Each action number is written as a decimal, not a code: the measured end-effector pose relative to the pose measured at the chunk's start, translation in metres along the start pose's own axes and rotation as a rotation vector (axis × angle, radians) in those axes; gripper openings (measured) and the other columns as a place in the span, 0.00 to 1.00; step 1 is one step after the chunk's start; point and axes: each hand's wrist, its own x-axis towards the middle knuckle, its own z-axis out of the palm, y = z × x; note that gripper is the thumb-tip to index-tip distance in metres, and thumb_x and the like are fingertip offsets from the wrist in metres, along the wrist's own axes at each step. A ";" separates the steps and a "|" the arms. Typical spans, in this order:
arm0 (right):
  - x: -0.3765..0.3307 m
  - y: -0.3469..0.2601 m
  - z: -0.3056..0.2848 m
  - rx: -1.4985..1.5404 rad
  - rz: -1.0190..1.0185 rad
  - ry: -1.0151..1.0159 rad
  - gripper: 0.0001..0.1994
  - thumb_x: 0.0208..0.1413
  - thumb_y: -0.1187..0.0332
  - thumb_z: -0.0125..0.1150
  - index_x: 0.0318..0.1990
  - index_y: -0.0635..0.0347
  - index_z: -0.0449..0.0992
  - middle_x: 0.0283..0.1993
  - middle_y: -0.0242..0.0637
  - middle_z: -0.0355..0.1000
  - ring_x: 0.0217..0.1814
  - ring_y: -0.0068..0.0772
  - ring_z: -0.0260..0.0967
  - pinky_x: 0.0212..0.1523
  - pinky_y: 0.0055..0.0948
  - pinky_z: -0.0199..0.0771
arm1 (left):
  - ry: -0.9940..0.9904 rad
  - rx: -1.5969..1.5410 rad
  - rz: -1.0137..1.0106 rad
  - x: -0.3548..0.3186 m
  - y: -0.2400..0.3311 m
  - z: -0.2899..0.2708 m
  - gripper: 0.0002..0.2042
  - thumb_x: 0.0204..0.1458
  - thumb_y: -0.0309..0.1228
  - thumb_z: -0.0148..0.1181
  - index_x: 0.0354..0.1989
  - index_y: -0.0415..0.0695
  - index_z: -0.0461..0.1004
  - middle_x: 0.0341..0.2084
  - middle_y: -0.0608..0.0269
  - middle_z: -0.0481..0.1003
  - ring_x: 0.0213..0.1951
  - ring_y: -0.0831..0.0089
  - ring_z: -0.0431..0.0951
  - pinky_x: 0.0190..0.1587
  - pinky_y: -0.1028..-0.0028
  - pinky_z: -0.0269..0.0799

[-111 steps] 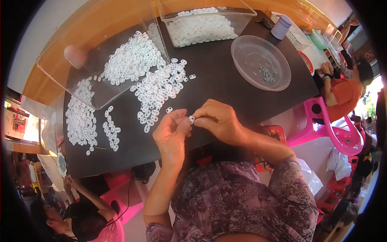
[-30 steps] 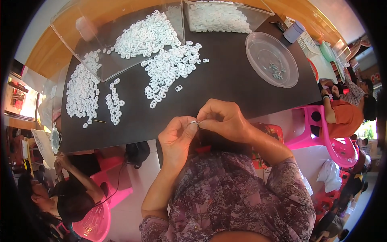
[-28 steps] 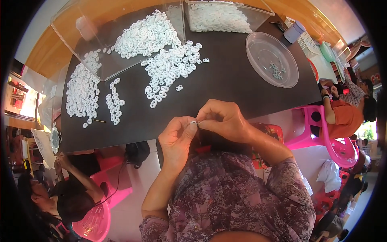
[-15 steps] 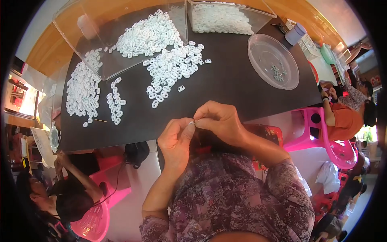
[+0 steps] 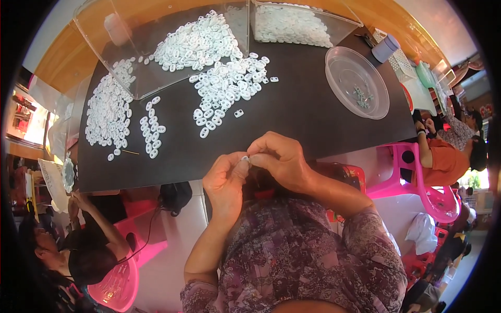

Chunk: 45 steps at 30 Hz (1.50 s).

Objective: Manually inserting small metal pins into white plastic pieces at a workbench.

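My left hand point(image 5: 225, 180) and my right hand point(image 5: 279, 158) meet at the near edge of a dark table point(image 5: 297, 117). Between their fingertips they pinch one small white ring-shaped piece point(image 5: 244, 158). Beyond the hands, a loose pile of the same white pieces point(image 5: 224, 88) lies spread on the table. A short row of white pieces point(image 5: 152, 128) and a wider patch of them point(image 5: 107, 112) lie to the left.
Two clear plastic bins point(image 5: 193, 41) point(image 5: 292, 21) holding white pieces stand at the far side. A clear round bowl point(image 5: 356, 88) with a few small metal bits sits at right. Pink plastic stools point(image 5: 412, 177) and other people sit around the table.
Both hands stay together at the table edge on the small white piece; the view has shifted slightly, otherwise little differs.
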 end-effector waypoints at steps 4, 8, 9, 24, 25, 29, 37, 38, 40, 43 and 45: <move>0.000 0.000 -0.003 -0.047 0.012 -0.016 0.04 0.47 0.77 0.62 0.32 0.64 0.74 0.27 0.35 0.68 0.27 0.23 0.65 0.27 0.23 0.65 | 0.058 -0.250 -0.190 0.002 0.003 0.001 0.05 0.52 0.22 0.59 0.34 0.33 0.75 0.25 0.66 0.74 0.24 0.83 0.68 0.26 0.84 0.64; -0.001 -0.001 -0.001 -0.069 0.035 -0.023 0.04 0.48 0.76 0.62 0.31 0.64 0.74 0.27 0.34 0.68 0.26 0.22 0.65 0.26 0.23 0.64 | 0.071 -0.220 -0.157 0.001 -0.001 0.001 0.05 0.52 0.23 0.59 0.35 0.33 0.75 0.25 0.66 0.74 0.24 0.84 0.68 0.26 0.84 0.65; 0.000 -0.002 0.000 -0.069 0.035 -0.024 0.04 0.48 0.76 0.62 0.31 0.64 0.74 0.27 0.34 0.68 0.26 0.22 0.65 0.26 0.23 0.64 | 0.073 -0.221 -0.157 0.001 -0.002 0.001 0.05 0.52 0.23 0.59 0.35 0.33 0.75 0.25 0.66 0.74 0.24 0.84 0.68 0.26 0.84 0.65; 0.004 0.000 0.001 -0.179 -0.144 -0.070 0.05 0.47 0.77 0.59 0.25 0.63 0.69 0.20 0.35 0.64 0.23 0.32 0.61 0.23 0.30 0.61 | 0.037 -0.141 -0.021 0.001 -0.006 0.001 0.05 0.52 0.24 0.60 0.33 0.34 0.76 0.24 0.68 0.73 0.23 0.85 0.67 0.25 0.85 0.64; 0.005 0.000 0.002 -0.190 -0.176 -0.071 0.05 0.48 0.77 0.59 0.25 0.63 0.69 0.20 0.36 0.64 0.23 0.34 0.61 0.23 0.31 0.61 | 0.045 -0.160 -0.036 0.001 -0.008 0.000 0.05 0.52 0.24 0.60 0.32 0.34 0.76 0.23 0.68 0.73 0.23 0.84 0.67 0.25 0.84 0.64; 0.009 0.001 0.002 -0.189 -0.251 -0.063 0.05 0.48 0.75 0.61 0.26 0.62 0.69 0.20 0.35 0.63 0.23 0.36 0.62 0.23 0.31 0.62 | 0.054 -0.216 -0.088 0.005 -0.002 -0.002 0.05 0.51 0.23 0.61 0.33 0.32 0.75 0.23 0.66 0.73 0.23 0.83 0.68 0.25 0.83 0.65; 0.013 -0.073 0.003 -0.151 -0.587 -0.317 0.08 0.42 0.67 0.62 0.22 0.57 0.70 0.22 0.33 0.63 0.26 0.39 0.62 0.28 0.36 0.61 | 0.039 -0.370 -0.187 0.020 -0.008 -0.005 0.06 0.50 0.23 0.61 0.35 0.34 0.76 0.26 0.63 0.76 0.24 0.82 0.70 0.26 0.83 0.66; 0.009 -0.088 0.015 0.090 -0.598 -0.356 0.09 0.41 0.65 0.62 0.21 0.57 0.69 0.22 0.33 0.62 0.26 0.40 0.63 0.27 0.36 0.61 | 0.029 -0.359 -0.205 0.021 -0.007 -0.007 0.06 0.50 0.23 0.62 0.35 0.34 0.76 0.26 0.60 0.76 0.23 0.80 0.70 0.26 0.82 0.66; 0.009 -0.103 0.036 0.418 -0.633 -0.516 0.11 0.40 0.63 0.62 0.20 0.57 0.68 0.22 0.35 0.62 0.26 0.40 0.63 0.27 0.38 0.60 | 0.061 -0.344 -0.174 0.018 -0.009 -0.010 0.07 0.50 0.24 0.62 0.35 0.32 0.75 0.25 0.58 0.76 0.22 0.78 0.70 0.25 0.81 0.66; 0.024 -0.140 0.008 0.643 -0.573 -0.798 0.15 0.52 0.57 0.62 0.21 0.57 0.77 0.18 0.32 0.67 0.22 0.31 0.63 0.22 0.32 0.59 | 0.073 -0.355 -0.131 0.019 -0.008 -0.006 0.07 0.50 0.24 0.61 0.35 0.32 0.75 0.25 0.57 0.76 0.21 0.78 0.70 0.25 0.81 0.66; 0.020 -0.139 0.010 0.695 -0.569 -0.740 0.14 0.48 0.60 0.66 0.19 0.59 0.75 0.17 0.33 0.65 0.21 0.31 0.61 0.21 0.32 0.57 | 0.036 -0.363 -0.119 0.019 -0.009 -0.005 0.07 0.51 0.23 0.60 0.35 0.31 0.75 0.25 0.55 0.76 0.20 0.76 0.70 0.24 0.80 0.66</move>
